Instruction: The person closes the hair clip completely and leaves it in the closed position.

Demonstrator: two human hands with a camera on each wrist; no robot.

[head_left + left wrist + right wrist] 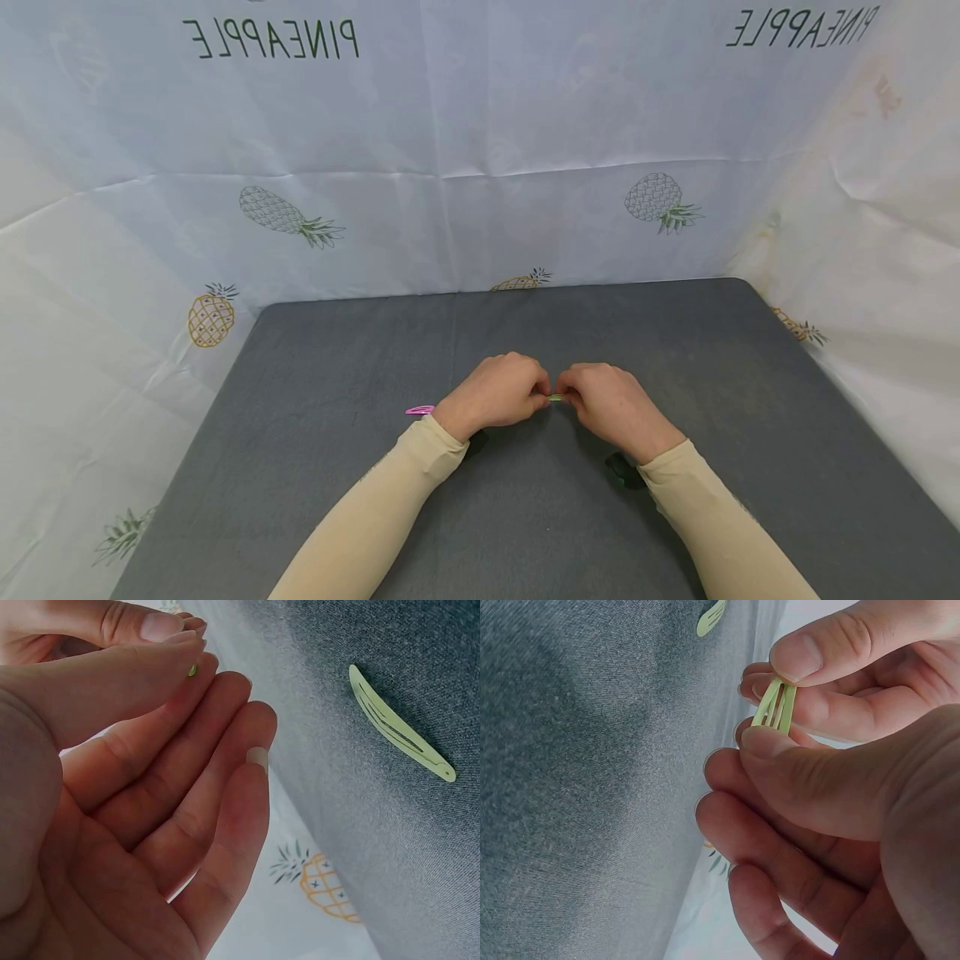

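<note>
A light green snap hair clip [787,709] spans the two hands, its slotted middle showing between their fingertips in the right wrist view. My left hand [498,390] pinches one end between thumb and fingers. The other end is pinched by my right hand [611,404], its thumb lying over the clip. Only a small bit of green shows at the fingertips in the left wrist view. Beside the left wrist, a second hair clip [420,410] lies on the table and looks pink in the head view. A clip on the table [401,727] looks pale green in the left wrist view.
The dark grey table [337,350] spreads around both hands. Behind it and at its sides hangs a white cloth [390,233] with pineapple prints. Dark wrist-worn devices show under both wrists, the right one [624,471] more plainly.
</note>
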